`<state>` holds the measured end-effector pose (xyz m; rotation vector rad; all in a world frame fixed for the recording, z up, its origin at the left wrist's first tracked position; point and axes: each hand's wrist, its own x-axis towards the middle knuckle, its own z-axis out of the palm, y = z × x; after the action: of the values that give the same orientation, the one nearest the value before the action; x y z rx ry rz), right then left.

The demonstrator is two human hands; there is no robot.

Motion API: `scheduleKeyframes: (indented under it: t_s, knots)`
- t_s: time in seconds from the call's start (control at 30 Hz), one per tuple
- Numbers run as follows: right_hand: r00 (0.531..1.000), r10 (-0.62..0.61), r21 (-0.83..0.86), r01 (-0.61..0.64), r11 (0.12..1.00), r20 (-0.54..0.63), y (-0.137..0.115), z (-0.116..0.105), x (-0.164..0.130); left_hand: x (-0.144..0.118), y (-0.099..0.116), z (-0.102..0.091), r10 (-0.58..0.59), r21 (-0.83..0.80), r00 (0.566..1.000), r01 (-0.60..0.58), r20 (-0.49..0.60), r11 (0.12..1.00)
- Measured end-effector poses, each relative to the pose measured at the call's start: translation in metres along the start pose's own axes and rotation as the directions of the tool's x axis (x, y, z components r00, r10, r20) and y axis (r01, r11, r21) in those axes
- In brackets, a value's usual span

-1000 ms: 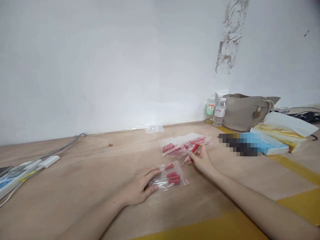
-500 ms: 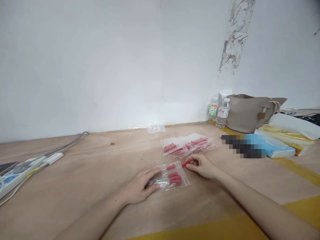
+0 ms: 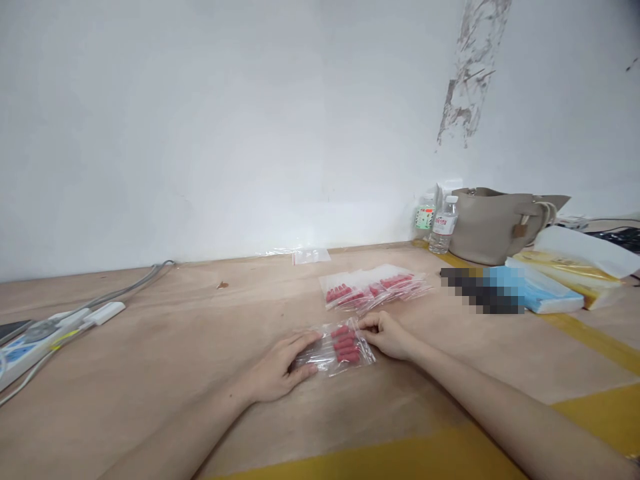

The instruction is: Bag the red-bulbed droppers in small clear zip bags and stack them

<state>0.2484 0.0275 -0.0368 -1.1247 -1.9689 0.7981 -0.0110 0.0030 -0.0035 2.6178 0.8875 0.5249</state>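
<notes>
Head view: left hand (image 3: pixel 277 371) lies flat, pinning the clear bag (image 3: pixel 336 347); right hand (image 3: pixel 386 334) pinches its mouth.

My wooden table (image 3: pixel 165 347) carries small bags of red parts (image 3: pixel 373 289), a power strip (image 3: pixel 30 340) far left, bottles (image 3: pixel 441 225) and a handbag (image 3: pixel 493 225) far right.

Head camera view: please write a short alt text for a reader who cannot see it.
Two bare hands work on a small clear bag of red pieces on a wooden table: the left hand presses its near end flat, the right hand pinches its far edge. More filled bags lie behind, before a white wall.
</notes>
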Motion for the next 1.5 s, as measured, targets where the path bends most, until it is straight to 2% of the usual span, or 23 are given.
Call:
scheduleKeyframes:
  t_s: [0.1, 0.23, 0.33, 0.5, 0.53, 0.6, 0.67, 0.73, 0.87, 0.97, 1.13, 1.27, 1.4, 1.5]
  knots:
    - [0.988, 0.068, -0.043, -0.075, 0.996, -0.139, 0.004, 0.005, 0.002, 0.0, 0.0, 0.0, -0.001, 0.007, 1.0, 0.001, -0.001, 1.0]
    - [0.998, 0.005, 0.005, -0.004, 1.0, -0.059, -0.001, 0.002, 0.001, 0.001, 0.0, 0.001, -0.001, 0.012, 1.0, 0.001, 0.01, 1.0]
    - [0.995, 0.052, 0.012, -0.052, 0.999, -0.084, -0.002, -0.01, -0.002, 0.0, -0.003, -0.005, 0.012, 0.025, 0.999, -0.013, 0.042, 1.0]
    - [0.982, 0.093, -0.147, -0.117, 0.982, -0.162, 0.008, -0.025, -0.009, -0.007, -0.012, -0.029, -0.051, 0.055, 0.989, 0.044, 0.137, 0.998]
    - [0.982, 0.086, -0.178, -0.116, 0.977, -0.167, 0.009, -0.026, -0.009, -0.008, -0.013, -0.033, -0.063, 0.065, 0.988, 0.055, 0.137, 0.996]
    - [0.984, 0.071, -0.222, -0.107, 0.969, -0.163, 0.008, -0.024, -0.01, -0.007, -0.012, -0.036, -0.088, 0.088, 0.994, 0.082, 0.066, 0.993]
    - [0.99, 0.041, -0.234, -0.072, 0.97, -0.135, 0.002, -0.019, -0.011, -0.005, -0.008, -0.031, -0.116, 0.104, 0.992, 0.12, -0.048, 0.987]
    - [0.996, -0.024, -0.221, 0.005, 0.975, -0.084, -0.007, -0.011, -0.012, -0.001, -0.002, -0.021, -0.114, 0.106, 0.989, 0.124, -0.098, 0.987]
    - [0.982, -0.19, -0.232, 0.185, 0.955, -0.001, -0.025, 0.007, -0.01, 0.003, 0.003, -0.004, -0.024, 0.111, 0.999, 0.026, -0.021, 0.994]
    - [0.97, -0.24, -0.202, 0.24, 0.949, 0.028, -0.028, 0.019, -0.005, 0.003, 0.0, 0.0, -0.026, 0.109, 0.999, 0.028, -0.022, 0.994]
    - [0.99, -0.134, -0.066, 0.137, 0.988, 0.051, -0.019, 0.032, 0.006, 0.002, -0.003, 0.0, 0.011, 0.088, 0.999, -0.007, -0.047, 0.996]
    - [0.998, -0.049, -0.019, 0.049, 0.999, 0.048, -0.016, 0.035, 0.011, 0.002, -0.001, 0.001, -0.008, 0.094, 0.999, 0.012, -0.045, 0.995]
    - [0.998, -0.008, 0.038, 0.005, 0.999, 0.064, -0.019, 0.023, 0.006, 0.001, -0.005, -0.008, 0.009, 0.116, 1.0, -0.011, 0.013, 0.993]
    - [1.0, -0.025, -0.075, 0.025, 0.997, -0.002, -0.022, 0.006, -0.001, 0.0, -0.013, -0.022, 0.069, 0.186, 0.99, -0.091, 0.119, 0.978]
